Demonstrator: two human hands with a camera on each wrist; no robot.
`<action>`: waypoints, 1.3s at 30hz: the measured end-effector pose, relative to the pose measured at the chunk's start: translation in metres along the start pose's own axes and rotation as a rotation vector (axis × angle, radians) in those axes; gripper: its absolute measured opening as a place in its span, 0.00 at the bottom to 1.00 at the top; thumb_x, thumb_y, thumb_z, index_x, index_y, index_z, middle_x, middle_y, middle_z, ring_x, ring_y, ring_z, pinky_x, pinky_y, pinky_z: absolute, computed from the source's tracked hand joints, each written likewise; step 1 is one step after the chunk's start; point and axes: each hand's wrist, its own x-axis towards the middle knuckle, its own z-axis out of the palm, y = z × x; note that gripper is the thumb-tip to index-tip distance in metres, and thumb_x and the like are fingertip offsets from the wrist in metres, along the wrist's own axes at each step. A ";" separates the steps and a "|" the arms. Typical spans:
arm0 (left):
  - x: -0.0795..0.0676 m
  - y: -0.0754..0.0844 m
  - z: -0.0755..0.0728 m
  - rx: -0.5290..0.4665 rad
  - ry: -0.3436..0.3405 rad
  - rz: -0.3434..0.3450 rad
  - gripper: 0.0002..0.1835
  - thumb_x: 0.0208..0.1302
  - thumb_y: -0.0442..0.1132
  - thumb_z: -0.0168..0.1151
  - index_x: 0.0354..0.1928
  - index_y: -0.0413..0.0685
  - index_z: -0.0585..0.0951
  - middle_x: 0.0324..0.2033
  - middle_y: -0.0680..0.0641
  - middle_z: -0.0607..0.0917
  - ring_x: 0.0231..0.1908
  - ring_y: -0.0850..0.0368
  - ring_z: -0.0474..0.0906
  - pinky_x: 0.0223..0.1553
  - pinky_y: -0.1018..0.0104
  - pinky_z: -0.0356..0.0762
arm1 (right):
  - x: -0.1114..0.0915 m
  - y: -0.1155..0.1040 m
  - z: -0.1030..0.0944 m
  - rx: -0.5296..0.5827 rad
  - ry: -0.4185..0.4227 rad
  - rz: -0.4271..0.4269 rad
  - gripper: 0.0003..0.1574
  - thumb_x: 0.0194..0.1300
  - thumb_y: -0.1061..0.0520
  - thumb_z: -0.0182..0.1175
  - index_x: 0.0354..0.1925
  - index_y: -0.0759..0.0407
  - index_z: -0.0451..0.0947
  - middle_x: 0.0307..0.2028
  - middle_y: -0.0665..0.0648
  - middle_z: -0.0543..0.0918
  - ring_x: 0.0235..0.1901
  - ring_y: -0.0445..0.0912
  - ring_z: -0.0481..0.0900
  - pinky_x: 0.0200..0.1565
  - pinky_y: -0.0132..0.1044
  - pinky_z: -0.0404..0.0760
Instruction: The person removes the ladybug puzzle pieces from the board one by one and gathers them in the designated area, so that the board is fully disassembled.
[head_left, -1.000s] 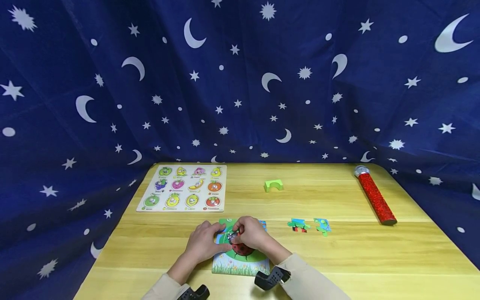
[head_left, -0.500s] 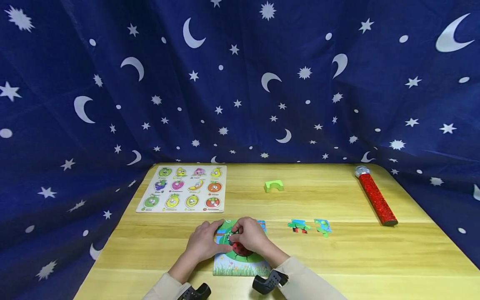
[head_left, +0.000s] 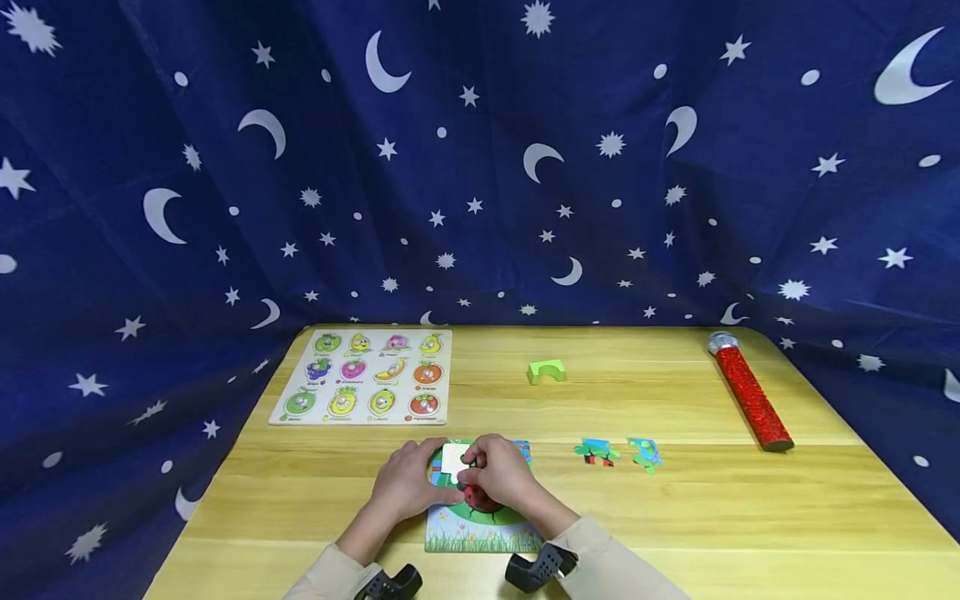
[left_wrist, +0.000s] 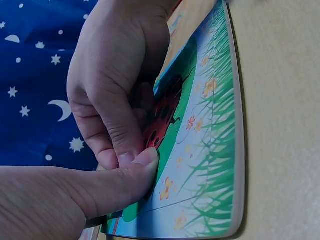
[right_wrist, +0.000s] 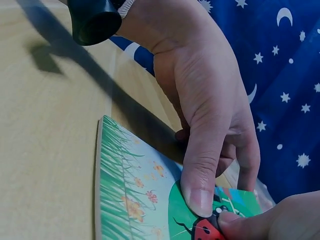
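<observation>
A ladybug jigsaw puzzle [head_left: 480,537] with a grassy lower border lies flat before me. My left hand [head_left: 407,483] is at its left side, thumb and forefinger spread; the thumb touches the ladybug's head in the right wrist view. Over the puzzle's upper middle, my right hand [head_left: 506,471] pinches a puzzle piece by the ladybug's head [right_wrist: 216,216], thumb on its face. Between the hands, a bright white piece-shaped patch [head_left: 453,458] shows; I cannot tell whether it is glare or bare backing. Two loose puzzle pieces [head_left: 597,451] [head_left: 646,454] lie right of the puzzle.
A fruit peg board [head_left: 363,417] lies at the back left of the wooden table [head_left: 675,525]. A green arch block [head_left: 547,372] stands at the back middle, a red glittery microphone [head_left: 752,396] at the right. A blue star-patterned curtain [head_left: 480,167] hangs behind.
The white patch has appeared between the hands where green picture showed before. Both hands have stayed nearly in place, with slight movement of the right fingers. The loose pieces have not moved.
</observation>
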 end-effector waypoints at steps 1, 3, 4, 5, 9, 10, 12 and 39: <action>0.000 0.000 0.000 0.003 -0.001 0.000 0.47 0.38 0.58 0.81 0.63 0.48 0.75 0.40 0.45 0.77 0.37 0.53 0.71 0.36 0.58 0.69 | 0.000 0.000 0.000 0.001 0.003 -0.004 0.08 0.54 0.59 0.73 0.30 0.59 0.82 0.22 0.49 0.73 0.22 0.38 0.67 0.26 0.30 0.68; 0.000 0.000 0.000 0.008 0.001 0.002 0.47 0.39 0.58 0.81 0.63 0.48 0.75 0.41 0.45 0.77 0.38 0.52 0.71 0.37 0.57 0.69 | 0.000 0.001 0.001 0.008 0.006 -0.014 0.08 0.53 0.59 0.74 0.29 0.59 0.82 0.21 0.48 0.72 0.22 0.37 0.66 0.26 0.30 0.67; 0.000 -0.001 -0.001 0.010 -0.001 0.003 0.47 0.39 0.58 0.81 0.63 0.48 0.75 0.41 0.45 0.77 0.38 0.52 0.71 0.37 0.57 0.69 | 0.000 0.002 0.001 0.010 0.005 -0.018 0.08 0.53 0.60 0.74 0.29 0.59 0.82 0.21 0.48 0.72 0.22 0.37 0.66 0.26 0.29 0.67; -0.001 -0.001 -0.001 0.010 -0.002 0.003 0.47 0.39 0.58 0.81 0.64 0.48 0.75 0.41 0.45 0.77 0.38 0.52 0.71 0.37 0.56 0.69 | 0.000 0.002 0.001 0.015 0.001 -0.020 0.08 0.53 0.60 0.73 0.30 0.59 0.82 0.21 0.48 0.72 0.22 0.37 0.67 0.26 0.29 0.67; -0.002 -0.001 0.000 0.007 -0.002 0.009 0.47 0.40 0.58 0.80 0.64 0.48 0.75 0.41 0.45 0.77 0.38 0.52 0.71 0.37 0.57 0.69 | -0.002 0.004 0.000 0.005 -0.006 -0.060 0.07 0.52 0.61 0.74 0.28 0.58 0.83 0.27 0.50 0.76 0.29 0.38 0.70 0.33 0.31 0.71; -0.002 -0.001 0.000 0.004 -0.002 0.010 0.47 0.40 0.58 0.81 0.64 0.48 0.76 0.40 0.45 0.77 0.38 0.53 0.71 0.37 0.57 0.69 | -0.002 0.004 -0.001 -0.006 -0.006 -0.072 0.07 0.52 0.61 0.74 0.27 0.57 0.83 0.29 0.50 0.77 0.31 0.39 0.71 0.35 0.32 0.72; -0.002 -0.002 0.000 0.001 -0.001 0.011 0.46 0.40 0.58 0.81 0.64 0.49 0.76 0.40 0.45 0.77 0.38 0.53 0.71 0.37 0.57 0.68 | -0.003 0.005 -0.001 -0.036 0.000 -0.099 0.06 0.52 0.61 0.74 0.26 0.56 0.84 0.32 0.51 0.79 0.35 0.41 0.73 0.39 0.34 0.73; -0.003 -0.002 0.000 0.010 -0.010 0.039 0.46 0.41 0.58 0.79 0.65 0.49 0.76 0.40 0.46 0.77 0.37 0.54 0.69 0.35 0.60 0.67 | -0.004 0.002 -0.007 -0.214 0.050 -0.182 0.12 0.52 0.55 0.75 0.26 0.58 0.81 0.29 0.52 0.76 0.28 0.39 0.71 0.31 0.31 0.71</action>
